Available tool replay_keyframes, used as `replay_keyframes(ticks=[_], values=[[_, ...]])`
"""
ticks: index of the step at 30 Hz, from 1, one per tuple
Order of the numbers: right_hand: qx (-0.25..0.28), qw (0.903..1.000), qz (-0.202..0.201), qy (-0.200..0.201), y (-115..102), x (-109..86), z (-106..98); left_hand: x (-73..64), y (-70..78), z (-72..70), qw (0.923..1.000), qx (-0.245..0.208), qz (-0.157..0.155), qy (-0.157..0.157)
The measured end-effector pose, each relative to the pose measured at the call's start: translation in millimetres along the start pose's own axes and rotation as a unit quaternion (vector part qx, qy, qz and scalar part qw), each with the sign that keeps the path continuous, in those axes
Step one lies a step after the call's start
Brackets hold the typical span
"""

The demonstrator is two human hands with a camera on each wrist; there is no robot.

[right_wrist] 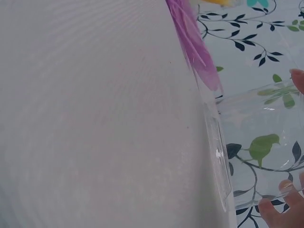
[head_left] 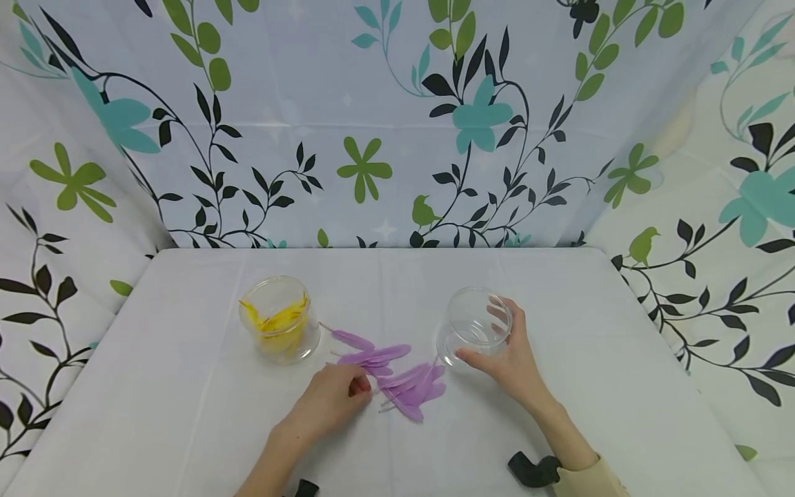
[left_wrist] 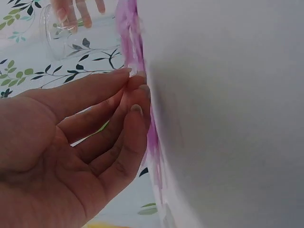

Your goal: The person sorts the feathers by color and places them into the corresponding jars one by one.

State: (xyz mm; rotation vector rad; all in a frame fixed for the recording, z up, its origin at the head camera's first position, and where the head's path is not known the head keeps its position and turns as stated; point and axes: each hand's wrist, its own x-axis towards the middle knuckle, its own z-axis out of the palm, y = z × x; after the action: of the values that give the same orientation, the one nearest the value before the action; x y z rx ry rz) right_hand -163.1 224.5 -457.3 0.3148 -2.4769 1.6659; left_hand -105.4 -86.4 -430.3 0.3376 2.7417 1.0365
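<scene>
Purple feathers [head_left: 413,390] lie in a loose pile mid-table, seen edge-on as a purple strip [left_wrist: 129,33] in the left wrist view. At the pile's left edge, my left hand [head_left: 335,397] pinches a purple feather between thumb and fingertips; the pinched part is mostly hidden. My right hand [head_left: 512,352] holds a clear cup [head_left: 475,317] by its side, thumb in front and fingers behind. Nothing shows inside this cup, which stands on the table. In the right wrist view, fingertips [right_wrist: 273,213] touch the cup's clear wall [right_wrist: 256,123].
To the left stands a second clear cup [head_left: 292,342] with yellow feathers [head_left: 279,321] in it. A white cloth covers the table [head_left: 186,414]. Patterned curtains [head_left: 298,83] rise at the back and both sides. Black wrist straps [head_left: 534,471] show near the front edge.
</scene>
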Motion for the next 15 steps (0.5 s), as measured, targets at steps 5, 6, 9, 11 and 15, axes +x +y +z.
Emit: replay_keyframes(ticks=[5, 6, 9, 11, 15], values=[[-0.005, 1.0, 0.002, -0.003, 0, 0.3, 0, 1.4, -1.1, -7.1, 0.9994, -0.011, -0.004, 0.032], [-0.006, 1.0, 0.003, -0.004, -1, 0.3, 0, 1.6, -1.0, -9.0, 0.9992, -0.014, -0.004, 0.037], [-0.009, 1.0, 0.001, -0.004, -2, 0.3, -1, 2.0, 0.4, -14.4, 0.9987, -0.019, -0.006, 0.047], [-0.012, 0.9999, -0.005, -0.001, -2, 0.4, -1, 2.1, 2.4, -18.0, 0.9983, -0.032, -0.006, 0.047], [-0.016, 0.9998, -0.013, 0.007, 0, 1.2, -2, 2.8, 7.8, -23.5, 0.9963, -0.073, -0.003, 0.044]])
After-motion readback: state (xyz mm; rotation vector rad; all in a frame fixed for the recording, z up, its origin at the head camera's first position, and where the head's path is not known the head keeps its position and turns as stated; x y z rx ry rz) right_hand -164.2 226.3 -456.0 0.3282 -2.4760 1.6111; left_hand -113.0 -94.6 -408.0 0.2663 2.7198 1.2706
